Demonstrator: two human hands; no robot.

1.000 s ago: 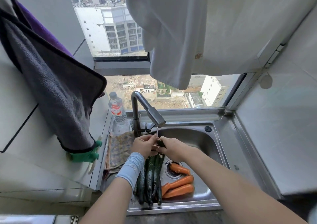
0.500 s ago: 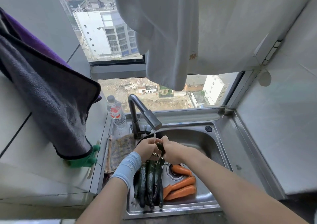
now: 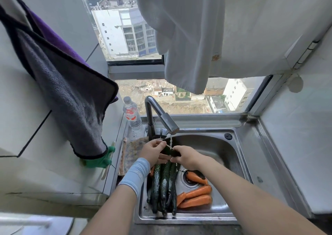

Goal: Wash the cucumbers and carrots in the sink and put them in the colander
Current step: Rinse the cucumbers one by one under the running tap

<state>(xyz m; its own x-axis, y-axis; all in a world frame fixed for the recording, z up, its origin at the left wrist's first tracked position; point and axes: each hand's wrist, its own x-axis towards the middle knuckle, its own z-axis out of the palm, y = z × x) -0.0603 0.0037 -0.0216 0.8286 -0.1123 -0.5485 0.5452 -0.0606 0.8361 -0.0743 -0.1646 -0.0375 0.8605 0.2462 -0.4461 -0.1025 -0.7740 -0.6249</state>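
Dark glossy cucumber (image 3: 169,151) in left hand (image 3: 152,152), right hand (image 3: 187,157).

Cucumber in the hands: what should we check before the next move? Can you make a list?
1. The water from the tap falls on the cucumber: ok.
2. Both the left hand and the right hand grip it: ok.
3. It is clean all round: cannot tell.
4. A colander in sight: not ok, none in view.
5. The other cucumbers and the carrots lie in the sink: ok.
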